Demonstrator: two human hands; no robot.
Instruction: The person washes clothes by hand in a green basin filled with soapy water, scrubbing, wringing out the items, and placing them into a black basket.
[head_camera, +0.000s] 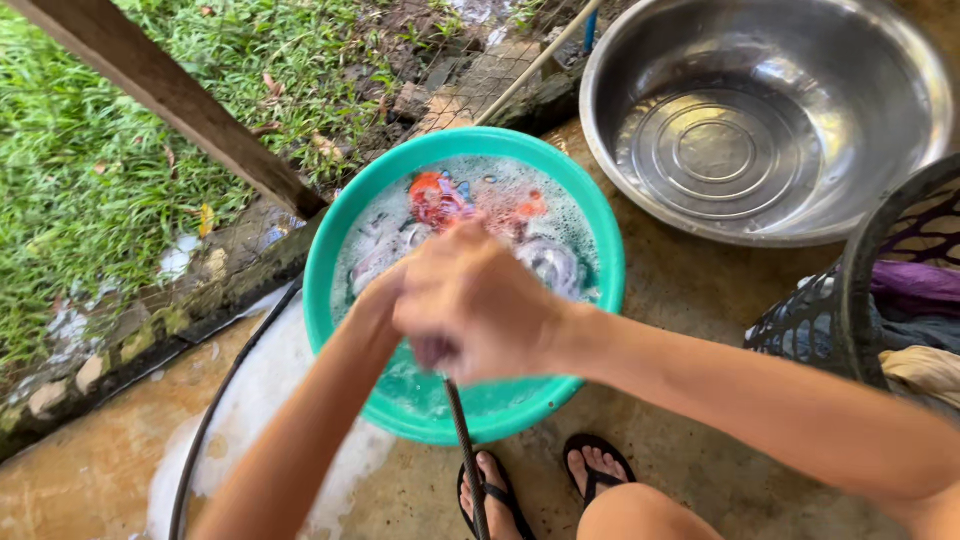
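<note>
Both my hands are pressed together above a teal plastic basin (330, 250) of soapy water. My right hand (480, 305) is a closed fist in front, and a dark, wet, twisted strip of cloth (462, 440) hangs down from it over the basin's near rim. Most of my left hand (375, 295) is hidden behind the right one, so I cannot see its fingers. Red, orange and pale pieces of laundry (440, 200) lie in the foam at the far side of the basin.
An empty steel basin (770, 120) stands at the back right. A dark laundry basket (850, 300) with clothes is at the right edge. A black hose (210, 420) curves over the wet, foamy concrete. My sandalled feet (545, 480) are below the basin. A wooden post (180, 100) and grass lie to the left.
</note>
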